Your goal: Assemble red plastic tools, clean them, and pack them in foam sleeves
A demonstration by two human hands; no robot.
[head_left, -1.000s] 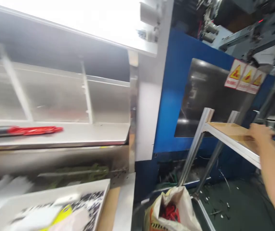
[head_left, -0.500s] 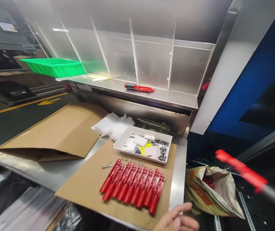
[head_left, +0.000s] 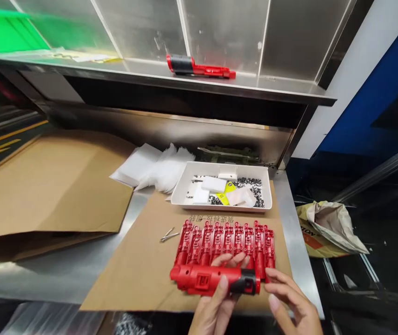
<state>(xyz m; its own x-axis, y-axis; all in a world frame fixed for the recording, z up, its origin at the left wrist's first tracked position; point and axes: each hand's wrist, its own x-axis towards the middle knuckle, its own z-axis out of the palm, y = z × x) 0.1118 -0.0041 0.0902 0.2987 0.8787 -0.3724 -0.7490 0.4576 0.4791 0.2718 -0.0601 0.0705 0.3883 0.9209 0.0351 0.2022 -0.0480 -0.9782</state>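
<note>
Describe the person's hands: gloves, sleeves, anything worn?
The left hand and the right hand are both bare: no gloves, rings, wristband, tape or cables show on them. No sleeve is in view, as the picture cuts off around the wrists. The fingernails look short.

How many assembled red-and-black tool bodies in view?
2: one tool body held in the left hand, the other on the steel shelf. The paper bag may hide more.

Casing [head_left: 206, 279] in my left hand [head_left: 213, 307]: glossy red plastic, with a matt black end cap [head_left: 248, 282]. Sheet [head_left: 132, 279] beneath: matt brown cardboard. Table [head_left: 295, 237]: smooth stainless steel. Tray [head_left: 220, 207]: smooth white plastic.
</note>
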